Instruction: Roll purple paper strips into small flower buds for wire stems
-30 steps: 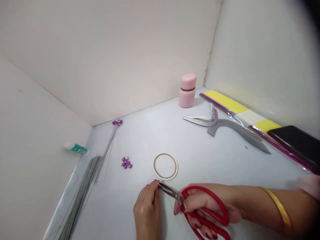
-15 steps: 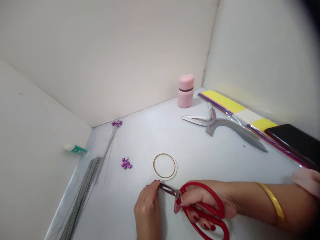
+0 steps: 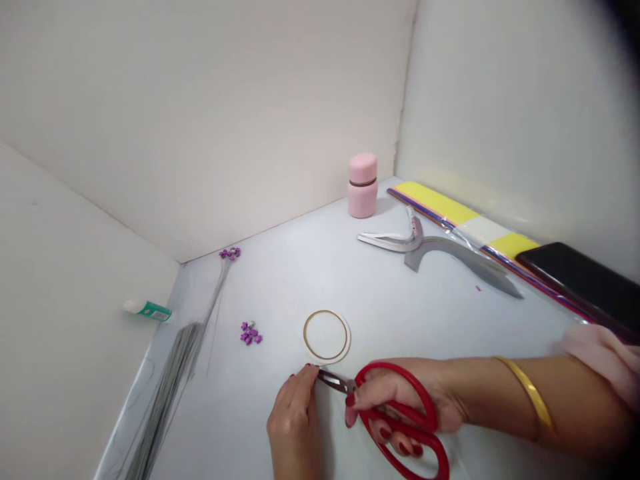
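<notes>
My right hand (image 3: 400,407) grips red-handled scissors (image 3: 395,417) low on the pale table; the short metal blades (image 3: 334,382) point left. Closed in a pinch, my left hand (image 3: 295,417) holds its fingertips right at the blade tips on something too small to make out. A thin round ring of tape (image 3: 327,335) lies flat just beyond the blades. A small heap of purple beads (image 3: 249,333) sits to the left of the ring.
A bundle of thin wires (image 3: 170,380) runs along the left edge, some tipped with purple beads (image 3: 229,253). A glue tube (image 3: 148,309) rests by the left wall. At the back stand a pink bottle (image 3: 363,185), grey paper strips (image 3: 440,250), coloured paper sheets (image 3: 465,217) and a black phone (image 3: 585,280).
The view has drifted slightly, so everything sits a little further left. Both hands stay together at the scissor tips; the blades look a little more closed.
</notes>
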`<state>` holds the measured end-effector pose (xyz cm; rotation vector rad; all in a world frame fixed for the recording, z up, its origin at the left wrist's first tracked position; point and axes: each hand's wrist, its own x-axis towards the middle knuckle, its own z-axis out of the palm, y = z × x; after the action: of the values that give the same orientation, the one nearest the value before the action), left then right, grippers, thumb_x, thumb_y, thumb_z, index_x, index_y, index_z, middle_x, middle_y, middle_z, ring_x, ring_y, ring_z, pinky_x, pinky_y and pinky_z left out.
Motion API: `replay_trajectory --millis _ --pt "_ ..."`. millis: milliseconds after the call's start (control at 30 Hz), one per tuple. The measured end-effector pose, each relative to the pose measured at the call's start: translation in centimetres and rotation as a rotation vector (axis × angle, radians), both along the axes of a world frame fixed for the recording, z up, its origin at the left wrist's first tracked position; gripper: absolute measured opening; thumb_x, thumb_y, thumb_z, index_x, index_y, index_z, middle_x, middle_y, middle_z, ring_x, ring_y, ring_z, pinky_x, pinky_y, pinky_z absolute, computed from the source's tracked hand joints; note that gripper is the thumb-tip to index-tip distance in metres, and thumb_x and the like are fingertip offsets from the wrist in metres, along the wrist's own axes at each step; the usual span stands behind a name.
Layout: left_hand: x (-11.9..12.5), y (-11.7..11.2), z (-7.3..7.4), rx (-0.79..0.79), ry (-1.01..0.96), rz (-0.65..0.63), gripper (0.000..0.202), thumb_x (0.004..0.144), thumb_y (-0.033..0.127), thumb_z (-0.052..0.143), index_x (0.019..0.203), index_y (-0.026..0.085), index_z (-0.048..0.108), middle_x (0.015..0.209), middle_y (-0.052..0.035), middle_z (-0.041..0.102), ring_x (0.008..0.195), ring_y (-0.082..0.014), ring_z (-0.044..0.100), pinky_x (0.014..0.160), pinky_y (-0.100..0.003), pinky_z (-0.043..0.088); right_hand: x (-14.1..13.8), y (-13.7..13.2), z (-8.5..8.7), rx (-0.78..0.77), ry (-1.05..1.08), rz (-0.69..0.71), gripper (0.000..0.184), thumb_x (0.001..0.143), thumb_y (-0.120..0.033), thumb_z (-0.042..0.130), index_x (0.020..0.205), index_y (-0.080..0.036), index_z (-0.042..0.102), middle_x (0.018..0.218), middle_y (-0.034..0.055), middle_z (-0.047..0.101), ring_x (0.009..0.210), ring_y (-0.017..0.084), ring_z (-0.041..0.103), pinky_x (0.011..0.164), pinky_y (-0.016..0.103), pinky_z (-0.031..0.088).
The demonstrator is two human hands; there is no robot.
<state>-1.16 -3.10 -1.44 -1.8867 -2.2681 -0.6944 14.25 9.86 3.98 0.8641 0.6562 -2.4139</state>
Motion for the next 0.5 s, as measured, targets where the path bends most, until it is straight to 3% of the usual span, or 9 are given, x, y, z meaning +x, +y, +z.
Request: replay_trajectory --millis 267,367,500 --pt "0.0 -0.3 -0.2 -0.018 -0.086 0.021 0.028 0.083 0.010 0.041 0.097 0.014 0.065 0.092 -0.0092 0.072 0.082 -0.0213 0.067 0.076 -0.034 0.054 0.2 -0.1 -0.2 0.041 0.001 -0.007 0.026 0.086 -0.024 0.042 0.076 -0.011 0.062 0.040 -0.0033 0.050 0.027 0.007 0.047 0.028 0.013 0.040" --pt "0.0 -0.1 0.1 -0.056 -0.297 0.114 0.025 0.083 0.018 0.045 0.098 0.016 0.065 0.095 -0.0092 0.070 0.086 -0.0221 0.065 0.078 -0.035 0.052 0.4 -0.1 -0.3 0.053 0.009 -0.003 0.022 0.082 -0.021 0.043 0.080 -0.010 0.062 0.040 -0.0030 0.050 0.027 0.007 0.047 0.028 0.013 0.039" --pt "-0.3 0.2 1.0 -0.064 -0.770 0.378 0.026 0.078 0.034 0.055 0.096 0.017 0.064 0.099 -0.0097 0.068 0.093 -0.0246 0.062 0.085 -0.039 0.047 0.9 -0.4 -0.2 0.159 0.103 0.041 0.026 0.068 -0.009 0.047 0.090 -0.012 0.060 0.044 -0.0044 0.052 0.029 0.007 0.047 0.030 0.014 0.042"
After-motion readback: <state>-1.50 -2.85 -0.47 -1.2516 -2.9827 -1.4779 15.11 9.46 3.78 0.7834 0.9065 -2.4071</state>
